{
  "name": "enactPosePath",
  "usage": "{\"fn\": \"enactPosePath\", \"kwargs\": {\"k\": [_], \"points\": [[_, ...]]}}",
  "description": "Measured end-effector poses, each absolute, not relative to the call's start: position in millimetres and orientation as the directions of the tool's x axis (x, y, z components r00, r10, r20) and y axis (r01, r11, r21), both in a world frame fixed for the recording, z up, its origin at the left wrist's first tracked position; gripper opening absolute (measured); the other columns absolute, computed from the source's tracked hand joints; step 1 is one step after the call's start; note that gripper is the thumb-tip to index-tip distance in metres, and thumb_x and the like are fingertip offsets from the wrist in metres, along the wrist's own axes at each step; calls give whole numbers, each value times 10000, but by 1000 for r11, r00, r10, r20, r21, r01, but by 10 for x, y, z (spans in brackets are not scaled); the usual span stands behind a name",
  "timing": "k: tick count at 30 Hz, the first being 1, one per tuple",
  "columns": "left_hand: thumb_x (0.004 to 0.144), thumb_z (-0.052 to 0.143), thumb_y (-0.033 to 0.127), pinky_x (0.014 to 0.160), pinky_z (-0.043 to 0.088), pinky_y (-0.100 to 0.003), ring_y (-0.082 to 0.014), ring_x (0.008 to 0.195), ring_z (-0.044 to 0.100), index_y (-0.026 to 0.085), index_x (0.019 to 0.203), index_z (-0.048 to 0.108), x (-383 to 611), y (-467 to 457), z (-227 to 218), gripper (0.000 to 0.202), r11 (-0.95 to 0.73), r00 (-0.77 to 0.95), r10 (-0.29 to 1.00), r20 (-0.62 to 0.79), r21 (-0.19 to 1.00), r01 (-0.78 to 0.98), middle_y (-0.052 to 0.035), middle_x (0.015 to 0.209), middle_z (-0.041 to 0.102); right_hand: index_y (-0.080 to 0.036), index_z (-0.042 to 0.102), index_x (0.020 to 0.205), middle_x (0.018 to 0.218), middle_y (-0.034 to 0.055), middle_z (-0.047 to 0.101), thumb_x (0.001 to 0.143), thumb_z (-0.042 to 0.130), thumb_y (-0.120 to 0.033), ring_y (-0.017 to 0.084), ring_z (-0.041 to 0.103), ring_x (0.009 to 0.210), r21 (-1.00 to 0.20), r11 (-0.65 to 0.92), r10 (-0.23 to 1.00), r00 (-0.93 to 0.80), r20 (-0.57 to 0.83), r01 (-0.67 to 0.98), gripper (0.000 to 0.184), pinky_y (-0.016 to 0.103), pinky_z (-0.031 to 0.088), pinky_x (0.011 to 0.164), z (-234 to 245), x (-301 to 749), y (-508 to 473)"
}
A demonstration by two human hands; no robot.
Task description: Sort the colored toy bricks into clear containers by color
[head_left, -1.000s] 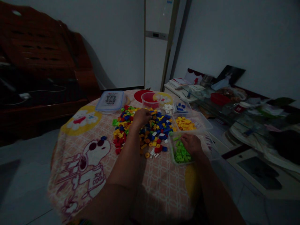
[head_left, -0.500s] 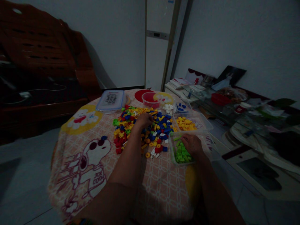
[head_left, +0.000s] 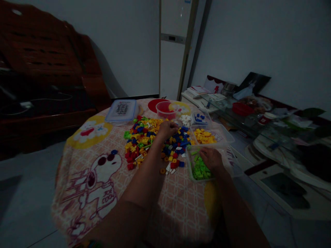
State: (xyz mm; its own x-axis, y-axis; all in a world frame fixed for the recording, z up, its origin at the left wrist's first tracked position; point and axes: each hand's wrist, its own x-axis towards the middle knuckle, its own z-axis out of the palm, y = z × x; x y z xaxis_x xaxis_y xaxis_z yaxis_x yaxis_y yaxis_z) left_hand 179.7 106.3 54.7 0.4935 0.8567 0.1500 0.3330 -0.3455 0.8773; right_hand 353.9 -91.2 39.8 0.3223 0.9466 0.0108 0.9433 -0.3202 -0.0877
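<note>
A mixed heap of toy building bricks [head_left: 141, 139] in red, yellow, blue, green and white lies on the cloth-covered table. Over its right part hangs my left hand [head_left: 167, 130], fingers pinched together; whatever is between them is too small and dark to make out. My right hand [head_left: 212, 159] reaches over the rim of a clear plastic box [head_left: 190, 168] of green bricks [head_left: 200, 168]. Its fingers are curled and closed at the upper edge of those bricks, with the tips partly hidden. Yellow bricks [head_left: 204, 136] sit in another clear tray just beyond.
Behind the heap stand a round clear tub [head_left: 165, 110] and a lidded box [head_left: 121, 111]. White bricks [head_left: 185, 120] lie beside a small container of blue bricks [head_left: 199, 118]. A cluttered glass-topped cabinet [head_left: 227, 110] is at right, a wooden bench [head_left: 51, 75] at left.
My left hand has moved right across the heap, toward the blue bricks, its fingers still pinched. My right hand has stayed at the green box.
</note>
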Motion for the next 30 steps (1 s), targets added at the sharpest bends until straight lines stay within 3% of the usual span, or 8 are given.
{"fn": "enactPosePath", "kwargs": {"k": [5,10,14,23,30], "points": [[767,604,116,657,539,-233,-134,639,667,115,923,765,2183,825,486,225,-337,567,799,202,930,144,-36,733,741,-219,733,1022,1016,79,762,985,449,-334,201,679,949,-93,-322,946,325,21,942,309,273,406,762,366,3558,-905],[792,582,116,871,560,-318,-203,938,716,132,1124,739,2415,636,411,367,-479,688,658,305,875,70,-84,1055,768,-218,733,1007,991,82,761,979,450,-343,206,683,903,-65,-324,945,327,23,944,311,280,400,726,355,3565,-906],[778,587,101,939,530,-335,-216,989,700,117,1143,735,2296,700,481,394,-589,690,657,304,778,218,-89,1094,759,-221,737,1024,997,87,761,982,446,-344,206,679,906,-72,-332,942,334,19,940,319,281,405,738,378,3545,-913],[751,657,149,799,520,-261,-193,824,696,129,1008,787,1620,1064,743,289,-529,545,815,195,634,564,-56,912,777,-220,737,999,1013,85,759,985,448,-342,199,675,933,-85,-334,942,336,9,939,315,274,405,744,407,3521,-907],[700,703,142,727,502,-219,-173,790,693,179,941,803,1519,1076,721,263,-536,634,773,9,544,645,-24,865,778,-216,733,1002,1010,84,760,984,453,-330,195,678,925,-93,-320,947,322,11,943,303,273,402,750,387,3539,-908]]}}
